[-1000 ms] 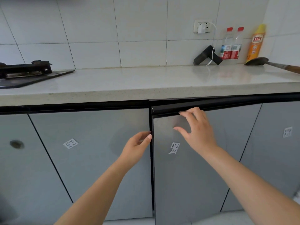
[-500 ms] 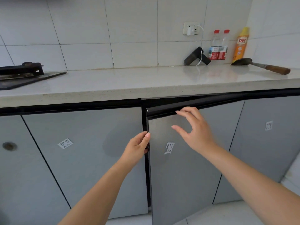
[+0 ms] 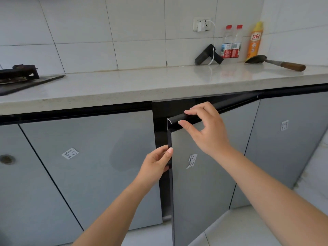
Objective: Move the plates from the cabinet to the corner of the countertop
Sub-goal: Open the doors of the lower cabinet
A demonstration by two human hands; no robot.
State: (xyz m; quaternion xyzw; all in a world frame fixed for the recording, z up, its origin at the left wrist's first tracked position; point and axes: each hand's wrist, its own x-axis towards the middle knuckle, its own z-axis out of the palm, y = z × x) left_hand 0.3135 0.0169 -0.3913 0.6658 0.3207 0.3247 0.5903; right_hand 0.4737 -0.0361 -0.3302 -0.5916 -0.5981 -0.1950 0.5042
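A black gas stove (image 3: 17,75) sits at the far left of the pale speckled stone countertop (image 3: 124,86), which runs along a white tiled wall. Under it hangs a row of glossy grey cabinet doors; the closed grey door (image 3: 92,166) left of centre bears a small white sticker (image 3: 70,153).

Just right of it, a narrow dark gap shows where the next grey cabinet door (image 3: 200,189) stands ajar, swung out on its right side. The left hand (image 3: 156,164) grips this door's free vertical edge, thumb on the front face and fingers curled round behind. The right hand (image 3: 207,128) holds the black strip along the door's top, fingers hooked over it and thumb stretched across the front.

The gap shows only darkness, so where the plates lie in the cabinet cannot be told.

Toward the right corner of the countertop, a white wall socket (image 3: 202,25) carries a plug with a white cable down to a black angled device (image 3: 208,55). Beside it stand two clear plastic bottles with red caps (image 3: 231,43), then a yellow-orange bottle (image 3: 254,39), and a dark metal spatula with a wooden handle (image 3: 276,62) lies in front.
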